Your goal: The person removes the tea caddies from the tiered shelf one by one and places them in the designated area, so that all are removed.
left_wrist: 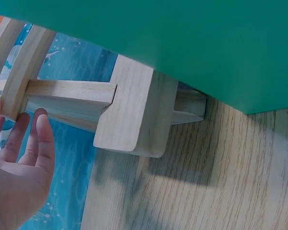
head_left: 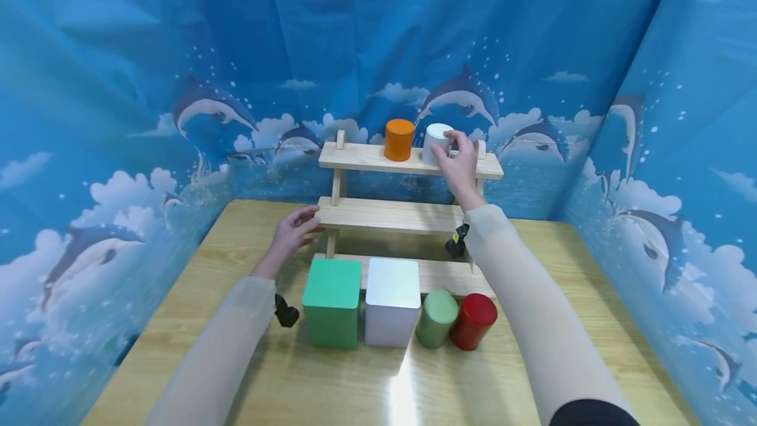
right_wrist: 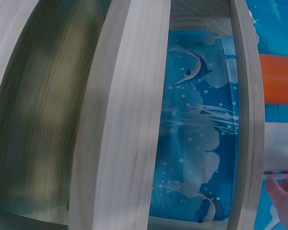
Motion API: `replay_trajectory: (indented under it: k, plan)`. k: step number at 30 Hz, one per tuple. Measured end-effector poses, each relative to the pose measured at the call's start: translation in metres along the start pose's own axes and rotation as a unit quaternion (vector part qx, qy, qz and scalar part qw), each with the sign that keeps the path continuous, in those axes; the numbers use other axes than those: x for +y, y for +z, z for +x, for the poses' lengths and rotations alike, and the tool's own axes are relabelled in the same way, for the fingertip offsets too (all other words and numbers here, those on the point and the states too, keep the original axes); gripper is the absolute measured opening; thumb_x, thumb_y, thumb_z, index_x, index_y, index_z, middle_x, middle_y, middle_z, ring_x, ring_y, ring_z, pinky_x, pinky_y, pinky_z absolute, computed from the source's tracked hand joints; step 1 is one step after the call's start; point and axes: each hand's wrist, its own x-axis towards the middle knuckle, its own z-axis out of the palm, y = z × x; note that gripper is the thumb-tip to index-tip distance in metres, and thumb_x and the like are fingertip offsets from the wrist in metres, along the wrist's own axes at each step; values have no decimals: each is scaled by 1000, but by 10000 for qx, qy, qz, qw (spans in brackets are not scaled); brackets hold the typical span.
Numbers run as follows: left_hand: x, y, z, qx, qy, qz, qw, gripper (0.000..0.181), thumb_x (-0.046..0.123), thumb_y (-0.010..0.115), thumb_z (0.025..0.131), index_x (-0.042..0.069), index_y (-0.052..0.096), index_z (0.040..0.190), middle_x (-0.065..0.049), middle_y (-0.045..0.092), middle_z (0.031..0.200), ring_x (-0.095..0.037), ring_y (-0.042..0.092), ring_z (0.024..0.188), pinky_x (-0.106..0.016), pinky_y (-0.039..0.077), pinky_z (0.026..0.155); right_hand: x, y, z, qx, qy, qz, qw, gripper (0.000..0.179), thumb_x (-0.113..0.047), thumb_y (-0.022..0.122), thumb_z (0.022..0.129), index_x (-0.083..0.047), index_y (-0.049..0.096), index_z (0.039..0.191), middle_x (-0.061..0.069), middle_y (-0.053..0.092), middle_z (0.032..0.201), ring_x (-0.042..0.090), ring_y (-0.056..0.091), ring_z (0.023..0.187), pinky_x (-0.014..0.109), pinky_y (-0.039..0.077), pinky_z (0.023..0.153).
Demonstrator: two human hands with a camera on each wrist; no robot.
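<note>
My right hand [head_left: 458,163] grips a white cylinder [head_left: 436,144] on the top board of a wooden tiered stand [head_left: 390,214]. Its fingertips also show at the cylinder in the right wrist view. To the left of that cylinder, an orange cylinder [head_left: 399,141] stands upright on the same board. My left hand [head_left: 292,232] holds the left end of the middle board [left_wrist: 26,72], thumb on one side and fingers on the other in the left wrist view.
In front of the stand are a green block [head_left: 333,304], a white block [head_left: 391,304], a light green cylinder [head_left: 436,319] and a red cylinder [head_left: 473,322]. They stand in a row on the wooden table [head_left: 331,390]. A blue dolphin-print curtain [head_left: 367,31] hangs behind and at both sides.
</note>
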Motion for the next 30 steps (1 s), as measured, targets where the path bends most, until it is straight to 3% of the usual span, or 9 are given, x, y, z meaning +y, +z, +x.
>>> replay_trajectory:
  k: [10,13,20,24,30]
  plan:
    - [18,4,-10,-175,-80,-206,9996,43,12,57,93,3,47,134,-18,49,129,-24,59,98,-60,39,93,6,5,2,354,-75,399,9985,33,-18,68,86,-4,49,108,11,51,115,21,52,99,32,51,84]
    - [13,2,-7,-156,-41,-180,9997,43,16,59,93,5,48,133,-15,52,126,-18,61,93,-59,41,92,6,4,2,391,-101,466,9981,34,-19,69,85,-3,49,107,12,51,114,22,52,98,32,51,82]
    - [-3,0,2,-18,48,-52,10000,45,25,62,90,10,52,131,-11,54,123,-31,57,105,-54,47,88,2,-8,-1,342,82,516,9980,36,-25,69,85,-5,49,108,10,53,115,22,52,100,33,51,83]
    - [3,1,-1,-34,-7,-112,9999,44,21,60,91,8,50,132,-10,54,121,-24,60,98,-56,45,90,0,-12,-2,361,75,434,9984,37,-27,69,85,-6,50,109,9,53,115,20,52,101,32,51,84]
    - [19,5,-11,-125,-94,-184,9997,42,12,56,94,3,47,134,-15,50,126,-25,59,97,-59,41,92,-3,-21,-9,327,-80,631,9974,37,-21,70,84,-2,50,108,13,54,113,23,54,102,35,52,85]
